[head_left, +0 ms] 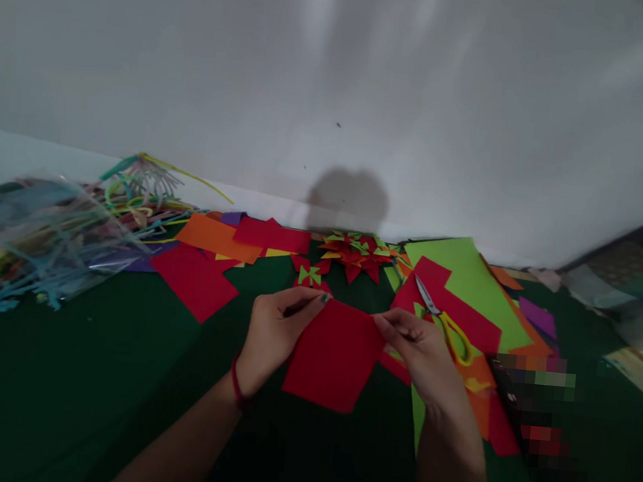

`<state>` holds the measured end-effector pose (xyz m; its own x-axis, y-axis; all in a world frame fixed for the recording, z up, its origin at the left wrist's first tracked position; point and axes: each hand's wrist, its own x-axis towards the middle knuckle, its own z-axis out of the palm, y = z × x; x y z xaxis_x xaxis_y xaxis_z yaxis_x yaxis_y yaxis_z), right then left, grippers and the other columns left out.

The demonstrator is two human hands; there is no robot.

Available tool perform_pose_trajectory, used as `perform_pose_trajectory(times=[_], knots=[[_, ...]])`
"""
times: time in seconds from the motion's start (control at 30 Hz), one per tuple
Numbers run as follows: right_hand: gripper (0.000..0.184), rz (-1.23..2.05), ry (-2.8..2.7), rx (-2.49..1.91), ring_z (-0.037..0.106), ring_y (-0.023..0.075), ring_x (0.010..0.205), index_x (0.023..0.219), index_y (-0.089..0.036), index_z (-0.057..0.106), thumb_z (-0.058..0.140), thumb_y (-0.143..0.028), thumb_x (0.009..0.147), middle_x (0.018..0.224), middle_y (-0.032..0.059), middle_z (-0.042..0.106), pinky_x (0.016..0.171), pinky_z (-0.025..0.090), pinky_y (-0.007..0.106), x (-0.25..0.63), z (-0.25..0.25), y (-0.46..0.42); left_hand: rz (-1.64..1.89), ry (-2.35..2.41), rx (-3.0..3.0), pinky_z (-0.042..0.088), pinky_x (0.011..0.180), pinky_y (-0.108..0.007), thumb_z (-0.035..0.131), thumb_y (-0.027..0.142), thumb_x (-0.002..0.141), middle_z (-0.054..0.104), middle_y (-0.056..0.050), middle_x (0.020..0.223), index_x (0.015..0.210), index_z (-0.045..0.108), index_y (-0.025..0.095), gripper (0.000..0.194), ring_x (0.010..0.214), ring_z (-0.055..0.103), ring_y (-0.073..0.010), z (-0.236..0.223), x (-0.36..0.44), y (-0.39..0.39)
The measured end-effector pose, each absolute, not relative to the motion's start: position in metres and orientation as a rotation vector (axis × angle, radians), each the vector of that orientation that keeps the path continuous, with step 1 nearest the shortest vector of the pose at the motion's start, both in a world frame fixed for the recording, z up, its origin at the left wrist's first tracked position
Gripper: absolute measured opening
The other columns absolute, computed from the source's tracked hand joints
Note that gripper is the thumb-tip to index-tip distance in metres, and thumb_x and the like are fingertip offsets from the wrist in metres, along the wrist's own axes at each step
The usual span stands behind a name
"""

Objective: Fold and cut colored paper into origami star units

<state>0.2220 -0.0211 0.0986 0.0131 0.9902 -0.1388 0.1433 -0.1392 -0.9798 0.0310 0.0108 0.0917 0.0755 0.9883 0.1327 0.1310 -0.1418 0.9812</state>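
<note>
A square sheet of red paper [337, 359] is held up in front of me above the dark green tabletop. My left hand [277, 331] pinches its upper left corner between thumb and fingers, and a red band circles that wrist. At the upper right corner my right hand [422, 347] is closed on the same sheet. Just beyond the sheet lies a small folded red and green paper piece [310, 274]. Behind it sit several star-shaped paper flowers [358, 255] in red, green and yellow. Scissors [452, 331] with yellow handles rest on paper beside my right hand.
To the left, a clear plastic bag [69, 226] holds many coloured pipe cleaners. Red sheets [197, 281] and orange paper [217, 236] lie near the wall. Right of centre, a large lime green sheet [464, 283] overlaps other papers. A dark, partly blurred object [510, 400] lies farther right.
</note>
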Motion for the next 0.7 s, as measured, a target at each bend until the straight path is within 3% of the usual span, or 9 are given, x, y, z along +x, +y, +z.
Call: perform_pose_trajectory(times=[0.37,0.5,0.7], knots=[[0.023,1.126,-1.059,-1.409,0.053,0.0126,0.053,0.067,-0.02,0.062,0.061,-0.043,0.07,0.06,-0.002,0.06,0.048,0.038,0.022,0.209,0.074,-0.003,1.273,1.275,1.46,0.047,0.057,-0.02,0.058,0.033,0.075,0.07,-0.002,0.075,0.078,0.069,0.018,0.019,0.069,0.063,-0.0155,0.075,0.026,0.026],[0.024,0.989,-1.08,-1.448,0.057,0.0151,0.063,0.076,-0.02,0.065,0.062,-0.043,0.07,0.071,0.0005,0.065,0.052,0.04,0.023,0.201,0.073,-0.002,1.286,1.306,1.452,0.047,0.057,-0.019,0.058,0.032,0.075,0.07,-0.002,0.076,0.08,0.069,0.018,0.018,0.069,0.063,-0.0145,0.075,0.023,0.029],[0.024,1.349,-1.082,-1.244,0.059,0.0156,0.064,0.082,-0.021,0.062,0.055,-0.042,0.076,0.072,0.0001,0.064,0.058,0.045,0.026,0.191,0.072,-0.003,1.313,1.294,1.381,0.047,0.058,-0.02,0.059,0.031,0.074,0.07,-0.003,0.075,0.08,0.069,0.016,0.019,0.068,0.063,-0.0152,0.073,0.019,0.031]])
